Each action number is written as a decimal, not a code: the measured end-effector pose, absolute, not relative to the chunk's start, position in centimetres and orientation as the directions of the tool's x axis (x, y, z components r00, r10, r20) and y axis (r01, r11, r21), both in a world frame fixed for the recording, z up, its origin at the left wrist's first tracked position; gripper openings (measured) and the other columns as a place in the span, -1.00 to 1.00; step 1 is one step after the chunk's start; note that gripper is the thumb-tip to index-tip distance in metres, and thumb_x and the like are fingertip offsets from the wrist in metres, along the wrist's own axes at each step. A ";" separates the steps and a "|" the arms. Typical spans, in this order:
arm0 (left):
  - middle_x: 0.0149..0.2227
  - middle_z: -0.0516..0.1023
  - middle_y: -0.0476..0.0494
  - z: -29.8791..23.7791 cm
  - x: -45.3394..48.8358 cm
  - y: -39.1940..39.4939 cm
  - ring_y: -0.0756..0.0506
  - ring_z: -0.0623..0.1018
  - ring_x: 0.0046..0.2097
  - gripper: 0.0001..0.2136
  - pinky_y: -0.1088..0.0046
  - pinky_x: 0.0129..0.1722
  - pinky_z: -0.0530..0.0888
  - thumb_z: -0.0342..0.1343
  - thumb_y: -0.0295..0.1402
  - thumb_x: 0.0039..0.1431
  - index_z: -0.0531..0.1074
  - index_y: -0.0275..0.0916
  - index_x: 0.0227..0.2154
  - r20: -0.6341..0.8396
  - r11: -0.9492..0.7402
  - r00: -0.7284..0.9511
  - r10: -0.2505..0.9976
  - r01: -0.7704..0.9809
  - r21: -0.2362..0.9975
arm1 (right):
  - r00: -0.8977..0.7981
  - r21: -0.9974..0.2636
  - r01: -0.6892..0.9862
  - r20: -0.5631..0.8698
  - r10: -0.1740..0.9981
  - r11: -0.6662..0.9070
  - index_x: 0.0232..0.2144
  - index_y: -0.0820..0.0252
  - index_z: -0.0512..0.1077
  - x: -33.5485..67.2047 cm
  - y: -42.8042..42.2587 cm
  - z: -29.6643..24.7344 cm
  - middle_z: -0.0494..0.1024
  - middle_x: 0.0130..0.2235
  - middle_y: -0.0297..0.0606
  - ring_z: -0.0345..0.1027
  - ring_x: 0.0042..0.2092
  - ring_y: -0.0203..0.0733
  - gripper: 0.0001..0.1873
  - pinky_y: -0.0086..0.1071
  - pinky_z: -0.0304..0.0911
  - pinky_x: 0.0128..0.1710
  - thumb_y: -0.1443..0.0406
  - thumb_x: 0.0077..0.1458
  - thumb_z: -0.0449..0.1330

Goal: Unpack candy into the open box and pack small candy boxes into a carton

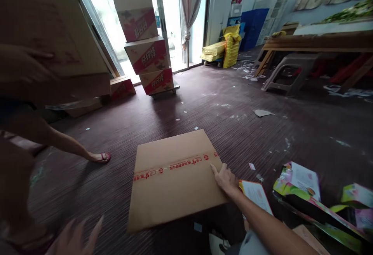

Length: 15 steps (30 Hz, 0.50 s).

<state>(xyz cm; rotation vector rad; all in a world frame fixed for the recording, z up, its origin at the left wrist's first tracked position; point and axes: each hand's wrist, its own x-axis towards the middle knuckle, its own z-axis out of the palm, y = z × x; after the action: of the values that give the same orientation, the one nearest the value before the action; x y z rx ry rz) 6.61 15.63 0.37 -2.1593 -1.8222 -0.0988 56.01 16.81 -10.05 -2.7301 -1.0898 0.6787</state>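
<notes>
A flat-topped brown cardboard box [175, 196], sealed with clear tape printed in red, lies in front of me, tilted in the view. My right hand [225, 179] grips its right edge, with a finger on the top face and the rest at the side. Down at the lower left, my left hand [77, 237] is apart from the box, slightly blurred, its fingers spread and holding nothing. At the far left another person's hand [26, 64] supports a large brown carton [52, 33]. The box's underside is hidden.
Several red-and-brown cartons [153, 56] stand stacked on a low trolley [175, 88] by the glass door. Colourful printed packaging [303, 181] lies at the lower right. A person's sandalled foot [100, 157] is left of the box. A grey stool [291, 70] stands by a wooden table [320, 43].
</notes>
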 end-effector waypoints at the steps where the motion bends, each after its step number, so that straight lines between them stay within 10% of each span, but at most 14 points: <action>1: 0.10 0.51 -0.04 0.2 7.9 18.2 -0.32 0.36 0.18 -0.72 0.08 0.01 0.39 0.13 -0.24 0.04 0.57 0.09 -0.16 0.242 -0.169 0.214 0.946 0.966 -0.196 | 0.627 -0.274 0.647 -0.340 0.701 -0.711 0.01 0.34 0.28 56.1 16.5 -10.4 0.52 -0.08 0.19 0.46 -0.04 0.23 -0.26 -0.04 0.27 -0.08 -0.18 0.22 -0.21; 10: 0.36 0.10 -0.27 -8.3 22.8 39.9 -0.35 0.03 0.36 -0.32 0.01 0.29 0.03 -0.18 0.12 0.21 0.24 -0.23 0.24 -0.046 -0.241 0.244 0.969 0.968 0.068 | 0.398 -0.666 0.463 -0.433 0.809 -0.585 -0.02 0.10 0.42 61.0 13.2 -13.4 0.55 0.03 -0.20 0.38 0.09 0.08 -0.32 -0.19 0.23 0.10 -0.22 0.05 0.00; 15: 0.32 0.20 -0.23 -11.9 23.8 40.6 -0.38 0.14 0.28 -0.23 -0.09 0.27 -0.04 -0.25 0.28 0.11 0.22 -0.10 0.24 0.073 -0.191 0.180 0.981 0.961 0.198 | 0.408 -0.726 0.174 -0.562 0.719 -0.666 -0.04 0.11 0.46 60.9 13.7 -14.4 0.53 0.07 -0.20 0.40 0.09 0.10 -0.27 -0.21 0.33 0.09 -0.22 -0.12 0.15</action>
<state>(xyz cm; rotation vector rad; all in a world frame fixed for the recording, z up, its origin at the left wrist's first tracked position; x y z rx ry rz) 23.81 40.60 -11.85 -2.4927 -2.0616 -0.2982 60.94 13.69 -14.39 -2.0924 -0.7565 1.2350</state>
